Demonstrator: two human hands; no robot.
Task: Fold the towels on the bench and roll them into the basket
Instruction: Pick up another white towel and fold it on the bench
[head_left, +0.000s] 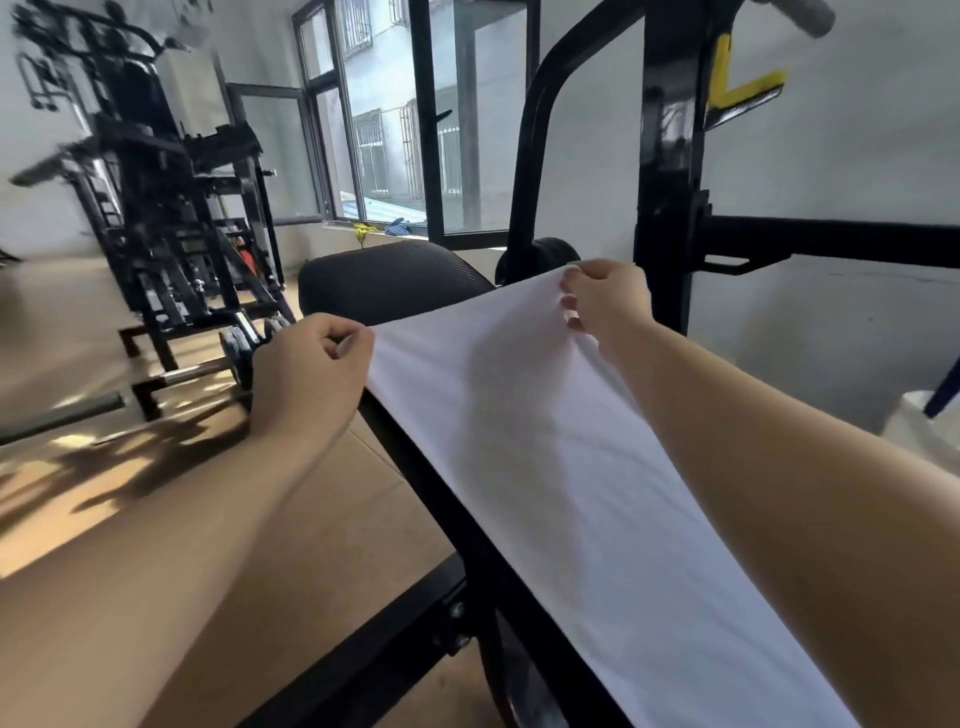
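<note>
A white towel (545, 467) lies stretched lengthwise along the black padded bench (384, 283), covering most of it and running out of the frame at the bottom. My left hand (311, 374) pinches the towel's far left corner. My right hand (605, 299) pinches the far right corner, slightly higher and farther away. The far edge is lifted and pulled taut between both hands. No basket is clearly visible.
The bench's black steel frame (670, 156) rises just behind my right hand. A black multi-gym machine (156, 208) and a dumbbell (234, 358) stand on the brown floor to the left. A white object (924, 426) sits at the right edge. Windows are behind.
</note>
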